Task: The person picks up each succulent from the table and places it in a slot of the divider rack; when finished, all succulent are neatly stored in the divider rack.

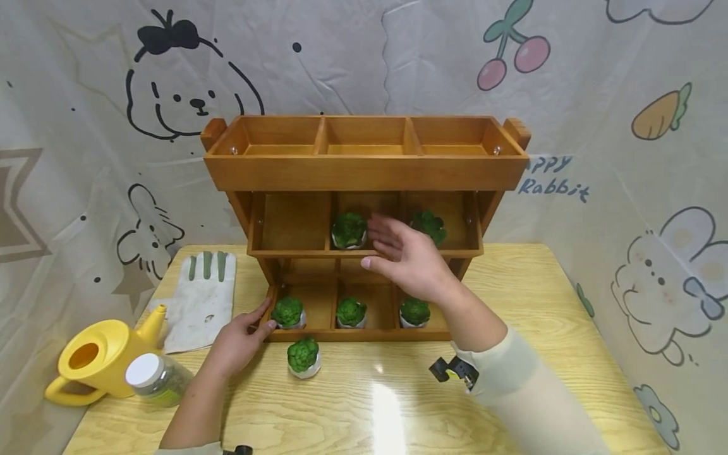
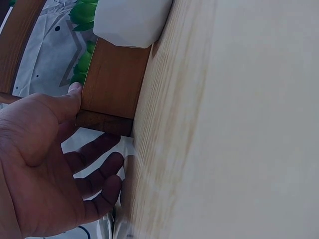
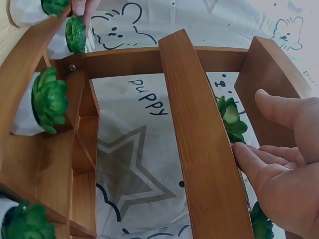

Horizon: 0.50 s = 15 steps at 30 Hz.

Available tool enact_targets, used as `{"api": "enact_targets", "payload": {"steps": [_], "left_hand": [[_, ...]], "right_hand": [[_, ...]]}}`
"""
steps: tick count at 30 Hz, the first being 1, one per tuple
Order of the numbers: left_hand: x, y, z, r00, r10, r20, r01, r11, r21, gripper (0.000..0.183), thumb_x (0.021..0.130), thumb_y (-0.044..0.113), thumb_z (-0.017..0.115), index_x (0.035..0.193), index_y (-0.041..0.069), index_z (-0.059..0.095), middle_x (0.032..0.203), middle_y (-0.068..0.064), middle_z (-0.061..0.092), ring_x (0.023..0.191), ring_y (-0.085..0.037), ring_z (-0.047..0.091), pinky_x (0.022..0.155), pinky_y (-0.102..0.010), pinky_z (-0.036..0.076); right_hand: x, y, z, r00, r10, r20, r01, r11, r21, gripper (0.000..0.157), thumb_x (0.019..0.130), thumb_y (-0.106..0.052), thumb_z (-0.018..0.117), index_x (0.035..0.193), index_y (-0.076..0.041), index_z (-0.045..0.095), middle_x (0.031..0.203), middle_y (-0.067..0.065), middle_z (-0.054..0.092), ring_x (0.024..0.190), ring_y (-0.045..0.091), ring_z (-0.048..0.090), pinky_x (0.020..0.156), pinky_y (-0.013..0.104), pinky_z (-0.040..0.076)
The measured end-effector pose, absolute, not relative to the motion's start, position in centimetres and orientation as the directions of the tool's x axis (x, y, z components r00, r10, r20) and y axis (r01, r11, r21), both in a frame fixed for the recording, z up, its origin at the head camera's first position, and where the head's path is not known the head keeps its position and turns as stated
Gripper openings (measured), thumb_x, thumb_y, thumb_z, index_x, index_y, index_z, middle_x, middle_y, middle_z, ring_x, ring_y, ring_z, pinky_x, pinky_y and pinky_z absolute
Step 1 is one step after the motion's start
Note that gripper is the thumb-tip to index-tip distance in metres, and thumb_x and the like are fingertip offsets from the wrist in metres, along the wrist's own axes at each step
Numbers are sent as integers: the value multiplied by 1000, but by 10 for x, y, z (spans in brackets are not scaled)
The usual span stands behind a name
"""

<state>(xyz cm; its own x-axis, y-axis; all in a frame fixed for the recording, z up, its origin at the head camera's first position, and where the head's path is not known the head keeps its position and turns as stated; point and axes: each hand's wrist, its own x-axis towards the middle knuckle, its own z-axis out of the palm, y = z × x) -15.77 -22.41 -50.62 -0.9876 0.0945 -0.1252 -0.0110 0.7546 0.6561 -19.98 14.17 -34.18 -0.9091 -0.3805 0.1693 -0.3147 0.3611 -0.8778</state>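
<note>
A three-tier wooden shelf [image 1: 364,174] stands on the table. My left hand [image 1: 241,341] grips its lower left corner, with the thumb on the edge of the bottom tier [image 2: 117,74]. My right hand [image 1: 412,259] is at the middle tier with fingers extended and nothing held. Its fingertips are beside the potted succulent [image 1: 349,230] in the middle compartment; whether they touch it I cannot tell. Another succulent [image 1: 429,227] sits in the right compartment, partly hidden by that hand. Along the bottom tier stand three more succulents in white pots: left [image 1: 288,312], middle [image 1: 351,312] and right [image 1: 414,311].
One potted succulent [image 1: 304,357] stands on the table before the shelf. To the left are a yellow watering can [image 1: 108,354], a white-lidded jar [image 1: 159,379] and a pale glove [image 1: 199,309]. Patterned cloth [image 1: 352,57] hangs behind and at both sides.
</note>
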Motion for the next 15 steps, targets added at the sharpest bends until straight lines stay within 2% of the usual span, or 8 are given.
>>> {"api": "enact_targets", "payload": {"steps": [7,12,15], "left_hand": [[-157,-224,-506,-987,96,-126,-12,748,663,66,106,53,53,162,20,39,143,-28,56,122,-43,61,98,-60,49],[-157,-225,-506,-988,98,-123,-8,748,663,67,106,54,53,162,20,39,142,-27,57,121,-42,61,97,-59,50],[-157,-224,-506,-987,97,-126,-11,748,663,67,106,54,53,162,20,39,142,-27,56,121,-42,61,97,-59,50]], "right_hand": [[-189,142,-348,-912,-373,170,-298,318,-900,77,95,-22,80,160,-9,40,152,7,54,136,23,57,108,39,48],[-182,140,-353,-910,-370,189,-298,265,-917,75,94,-20,80,158,-10,43,150,7,56,134,21,58,107,33,49],[-178,139,-357,-905,-363,222,-318,232,-919,71,94,-18,80,155,-9,46,147,8,59,132,22,60,106,33,50]]}}
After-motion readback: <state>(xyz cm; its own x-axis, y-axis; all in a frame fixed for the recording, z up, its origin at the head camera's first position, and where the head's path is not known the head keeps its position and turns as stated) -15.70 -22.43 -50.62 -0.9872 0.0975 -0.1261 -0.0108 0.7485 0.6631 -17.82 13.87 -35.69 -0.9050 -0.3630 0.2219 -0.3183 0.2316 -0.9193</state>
